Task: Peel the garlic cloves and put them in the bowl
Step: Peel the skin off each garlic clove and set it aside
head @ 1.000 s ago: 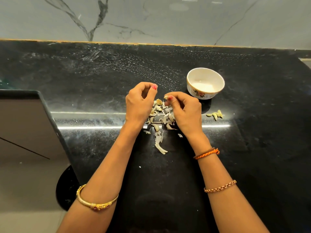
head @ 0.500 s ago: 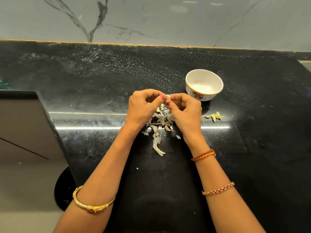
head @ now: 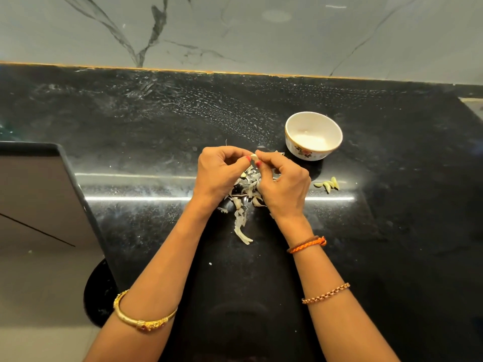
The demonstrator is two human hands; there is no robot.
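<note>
**Garlic peeling: items on black counter**

We log: left hand (head: 218,172) and right hand (head: 283,185), fingers curled, both pinching one garlic clove (head: 253,156) between fingertips above the peel pile (head: 244,202). Bowl (head: 313,135), white w/ floral trim, stands just right of the hands; contents unclear, possibly none. Peeled cloves (head: 328,184), approx. four, lie near the bowl on the counter (head: 392,231).

A black speckled stone counter (head: 392,244) fills the scene, a bright strip of light (head: 136,198) reflected across its polished top from nine to three o'clock. At twelve o'clock, a grey marble wall (head: 261,35) with dark veins rises behind a thin golden trim (head: 183,71). Pale floor (head: 39,296) shows at eight o'clock.
</note>
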